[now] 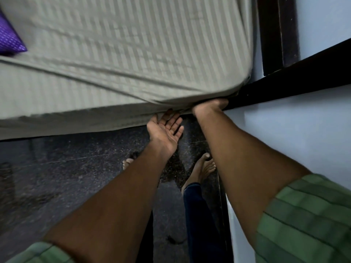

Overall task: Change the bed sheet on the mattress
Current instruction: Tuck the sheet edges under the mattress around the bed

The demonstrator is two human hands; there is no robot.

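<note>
A grey-green striped bed sheet point(123, 54) covers the mattress and hangs over its near side. At the near right corner my right hand point(209, 108) reaches under the mattress edge, its fingers hidden beneath the sheet. My left hand point(165, 128) is just left of it, palm up with fingers straight, its fingertips touching the sheet's lower edge.
A purple dotted pillow point(9, 38) lies at the far left on the bed. A dark wooden bed frame point(284, 86) runs along the pale wall point(303, 139) on the right. Dark speckled floor point(66, 177) lies below, with my bare feet point(205, 166) close to the bed.
</note>
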